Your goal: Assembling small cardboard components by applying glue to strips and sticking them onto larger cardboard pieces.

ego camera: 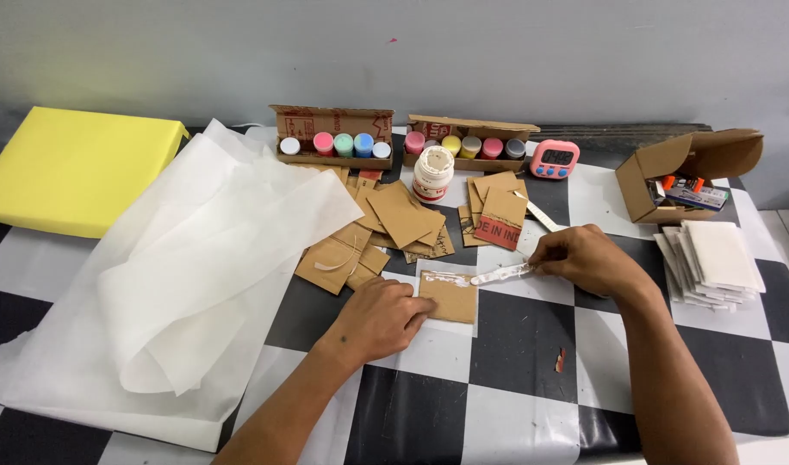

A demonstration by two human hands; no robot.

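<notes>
My left hand (379, 320) lies flat, fingers together, pressing the left edge of a cardboard square (449, 297) near the middle of the table (515, 362). My right hand (587, 260) pinches a glue-smeared stick (502, 275), its tip on the square's top edge. A glue jar (432, 173) and cardboard pieces (403, 220) sit behind, white tissue (188, 258) toward the left edge.
</notes>
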